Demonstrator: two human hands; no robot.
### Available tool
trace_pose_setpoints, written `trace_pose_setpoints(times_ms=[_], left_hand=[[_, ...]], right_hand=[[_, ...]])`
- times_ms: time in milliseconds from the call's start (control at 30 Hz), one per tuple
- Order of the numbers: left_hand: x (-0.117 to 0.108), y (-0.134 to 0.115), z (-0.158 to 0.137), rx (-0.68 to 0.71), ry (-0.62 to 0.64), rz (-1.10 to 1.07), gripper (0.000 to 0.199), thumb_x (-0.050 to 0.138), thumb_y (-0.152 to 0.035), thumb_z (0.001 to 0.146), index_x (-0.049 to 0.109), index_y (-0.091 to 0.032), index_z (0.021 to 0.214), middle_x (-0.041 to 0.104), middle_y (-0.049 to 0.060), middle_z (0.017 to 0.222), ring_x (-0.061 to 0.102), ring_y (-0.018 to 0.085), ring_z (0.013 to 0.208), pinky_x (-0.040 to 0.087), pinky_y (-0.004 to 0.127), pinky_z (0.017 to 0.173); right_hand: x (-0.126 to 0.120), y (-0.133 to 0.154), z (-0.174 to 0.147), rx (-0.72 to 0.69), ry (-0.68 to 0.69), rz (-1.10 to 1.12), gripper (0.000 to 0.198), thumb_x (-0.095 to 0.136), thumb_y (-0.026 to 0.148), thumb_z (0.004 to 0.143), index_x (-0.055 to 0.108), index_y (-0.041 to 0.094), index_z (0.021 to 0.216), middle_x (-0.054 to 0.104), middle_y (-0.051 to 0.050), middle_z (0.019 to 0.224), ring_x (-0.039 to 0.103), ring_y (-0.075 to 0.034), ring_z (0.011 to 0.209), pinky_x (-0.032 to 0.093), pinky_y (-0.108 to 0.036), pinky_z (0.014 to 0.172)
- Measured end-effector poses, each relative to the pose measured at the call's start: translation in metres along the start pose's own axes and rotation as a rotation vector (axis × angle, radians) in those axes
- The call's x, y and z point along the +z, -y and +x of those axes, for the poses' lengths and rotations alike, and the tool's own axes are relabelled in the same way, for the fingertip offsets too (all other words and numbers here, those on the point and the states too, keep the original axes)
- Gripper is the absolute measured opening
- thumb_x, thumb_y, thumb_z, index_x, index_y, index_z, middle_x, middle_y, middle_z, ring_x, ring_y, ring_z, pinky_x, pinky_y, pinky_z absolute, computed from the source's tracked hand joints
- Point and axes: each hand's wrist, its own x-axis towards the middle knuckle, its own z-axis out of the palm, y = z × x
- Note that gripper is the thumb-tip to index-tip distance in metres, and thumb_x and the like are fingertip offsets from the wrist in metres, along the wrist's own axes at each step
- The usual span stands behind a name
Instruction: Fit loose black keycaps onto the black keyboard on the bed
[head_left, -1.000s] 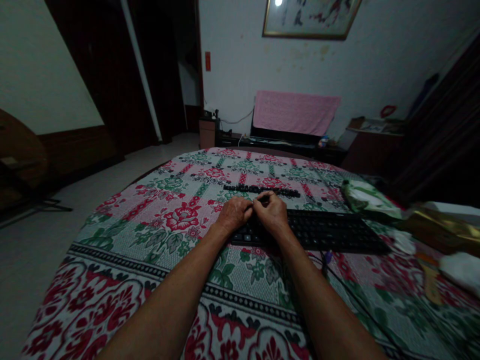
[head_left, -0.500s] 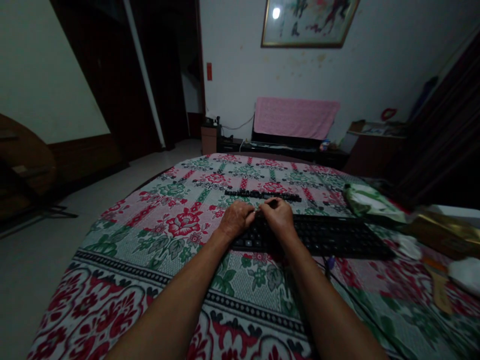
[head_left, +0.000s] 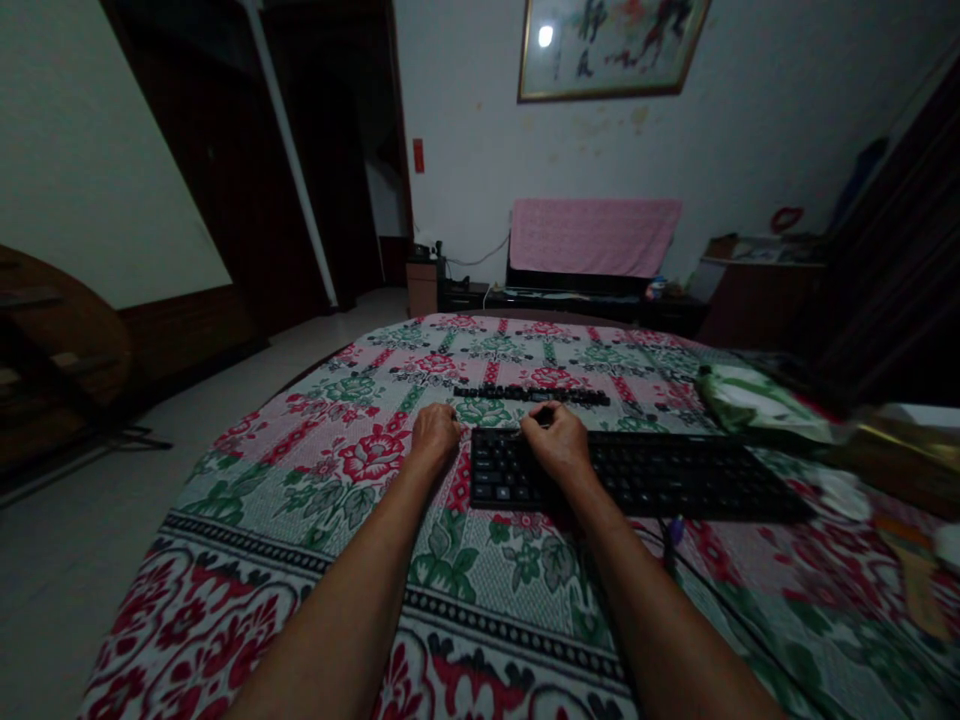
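A black keyboard (head_left: 660, 475) lies on the flowered tablecloth (head_left: 375, 455). Over its left part is my right hand (head_left: 556, 440), thumb and forefinger pinched together; something thin seems to show at the fingertips, too small to name. Just off the keyboard's left end, my left hand (head_left: 435, 432) rests low over the cloth with curled fingers, and what they hold, if anything, is hidden. Behind both hands runs a row of small black pieces that look like keycaps (head_left: 532, 395).
A cable with a purple plug (head_left: 677, 528) lies in front of the keyboard. To the right are a green and white package (head_left: 754, 400), a crumpled white item (head_left: 844, 493), a wooden-handled brush (head_left: 919, 585) and a gold-coloured box (head_left: 900, 450). A pink towel (head_left: 596, 235) hangs beyond the table.
My left hand has moved left, away from my right hand and off the keyboard, uncovering its left end. The right hand stays pinched over the keys. The view has shifted slightly.
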Motion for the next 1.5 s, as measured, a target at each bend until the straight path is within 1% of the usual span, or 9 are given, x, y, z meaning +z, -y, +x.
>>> trace_pose_setpoints(times_ms=[133,233,267,400,500,600,733,1200,1500], left_hand=[[-0.01,0.002,0.003,-0.092,0.099,0.005,0.019,0.054,-0.022,0.07,0.071,-0.018,0.077,0.07,0.013,0.086,0.063,0.026,0.086,0.045,0.028,0.069],[-0.02,0.007,0.017,-0.139,0.219,-0.032,0.019,0.057,-0.025,0.068,0.072,-0.019,0.079,0.07,0.011,0.087,0.064,0.025,0.084,0.045,0.028,0.067],[-0.022,0.009,0.023,-0.138,0.227,-0.029,0.02,0.057,-0.024,0.068,0.072,-0.019,0.08,0.071,0.011,0.087,0.064,0.024,0.082,0.045,0.028,0.066],[-0.017,0.017,0.046,-0.044,0.048,-0.016,0.03,0.051,-0.027,0.074,0.071,-0.022,0.095,0.07,0.008,0.098,0.062,0.022,0.093,0.044,0.026,0.075],[-0.001,0.024,0.057,-0.004,0.048,-0.016,0.032,0.051,-0.031,0.075,0.069,-0.024,0.101,0.069,0.005,0.1,0.061,0.02,0.095,0.044,0.025,0.078],[0.014,0.03,0.066,-0.036,0.028,-0.003,0.034,0.051,-0.033,0.076,0.067,-0.025,0.106,0.068,0.005,0.103,0.06,0.02,0.096,0.043,0.025,0.079],[0.023,0.034,0.076,-0.051,0.017,-0.014,0.035,0.052,-0.034,0.077,0.066,-0.025,0.108,0.067,0.004,0.107,0.06,0.02,0.097,0.043,0.025,0.079],[0.022,0.03,0.081,-0.064,0.075,-0.022,0.04,0.051,-0.033,0.078,0.062,-0.027,0.116,0.065,0.004,0.112,0.058,0.023,0.102,0.042,0.028,0.085],[0.019,0.031,0.075,-0.055,0.027,-0.088,0.052,0.056,-0.029,0.073,0.054,-0.023,0.125,0.066,0.006,0.109,0.059,0.023,0.101,0.043,0.029,0.085]], right_hand=[[0.001,-0.004,0.0,-0.004,-0.002,0.01,0.017,0.052,0.031,0.061,0.057,0.019,0.072,0.065,-0.004,0.07,0.061,-0.02,0.068,0.045,-0.032,0.073],[0.003,-0.007,0.0,-0.002,0.01,0.029,0.017,0.052,0.031,0.062,0.057,0.019,0.072,0.064,-0.003,0.068,0.061,-0.019,0.065,0.045,-0.031,0.07],[0.004,-0.007,-0.001,-0.004,0.016,0.037,0.017,0.051,0.031,0.062,0.057,0.019,0.072,0.063,-0.003,0.067,0.06,-0.019,0.065,0.045,-0.031,0.069],[0.004,-0.004,-0.003,0.001,0.034,0.042,0.016,0.05,0.03,0.062,0.056,0.018,0.072,0.062,-0.003,0.064,0.06,-0.018,0.063,0.045,-0.029,0.066],[0.004,-0.002,-0.004,0.001,0.033,0.021,0.015,0.05,0.029,0.061,0.056,0.019,0.071,0.061,-0.001,0.062,0.059,-0.018,0.061,0.044,-0.028,0.063],[0.005,-0.004,-0.005,-0.011,0.036,0.023,0.016,0.051,0.029,0.062,0.057,0.019,0.072,0.06,0.0,0.06,0.058,-0.017,0.058,0.043,-0.028,0.061],[0.006,-0.007,-0.005,-0.017,0.032,0.034,0.015,0.051,0.028,0.062,0.057,0.019,0.073,0.06,0.0,0.061,0.057,-0.016,0.058,0.043,-0.027,0.06],[0.006,-0.007,-0.004,-0.015,0.06,0.023,0.016,0.051,0.029,0.063,0.057,0.019,0.074,0.06,0.0,0.06,0.058,-0.016,0.058,0.043,-0.026,0.06],[0.006,-0.005,-0.005,0.0,0.049,0.021,0.016,0.051,0.029,0.063,0.058,0.019,0.074,0.062,-0.001,0.062,0.058,-0.017,0.059,0.044,-0.027,0.061]])
